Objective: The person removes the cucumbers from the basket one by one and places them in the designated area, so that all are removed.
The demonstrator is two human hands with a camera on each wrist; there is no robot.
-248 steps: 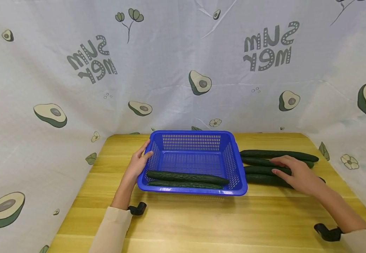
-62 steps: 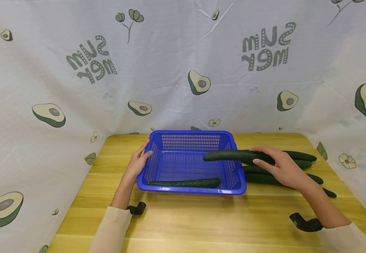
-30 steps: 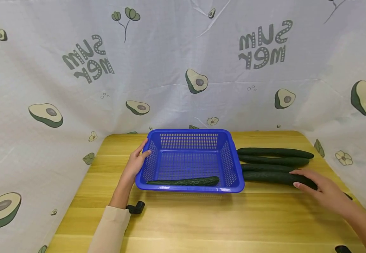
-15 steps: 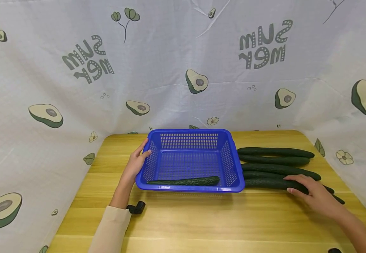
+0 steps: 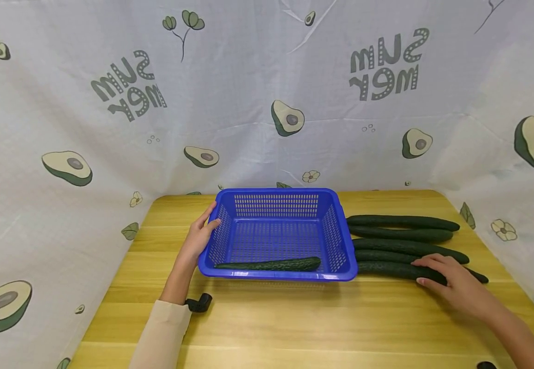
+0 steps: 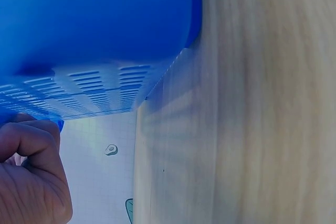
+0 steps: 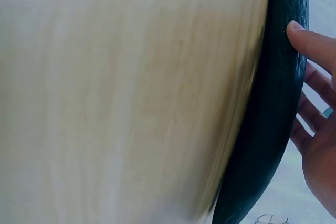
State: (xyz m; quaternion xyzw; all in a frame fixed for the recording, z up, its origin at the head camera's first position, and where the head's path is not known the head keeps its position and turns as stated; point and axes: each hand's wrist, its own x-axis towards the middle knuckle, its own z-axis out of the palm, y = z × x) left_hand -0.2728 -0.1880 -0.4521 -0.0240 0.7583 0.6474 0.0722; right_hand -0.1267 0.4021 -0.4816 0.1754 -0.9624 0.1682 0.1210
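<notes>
My left hand (image 5: 197, 238) grips the left rim of a blue plastic basket (image 5: 278, 277), thumb over the rim; its curled fingers (image 6: 37, 140) show beside the slotted wall in the left wrist view. One cucumber (image 5: 271, 264) lies along the basket's near side. To the right, my right hand (image 5: 456, 284) holds the nearest cucumber (image 5: 391, 269) of a row on the table. In the right wrist view the thumb (image 7: 310, 43) presses one side of that cucumber, with the other fingers on its far side. The hand covers its right end in the head view.
Several more cucumbers lie side by side behind the held one, including the farthest cucumber (image 5: 400, 221), their left ends close to the basket. The wooden table (image 5: 294, 328) backs onto a hanging avocado-print cloth (image 5: 248, 102).
One of the basket's two cucumbers is gone from it. My right hand, earlier carrying a cucumber beside the basket, has moved to the row's near side. The left hand keeps its hold.
</notes>
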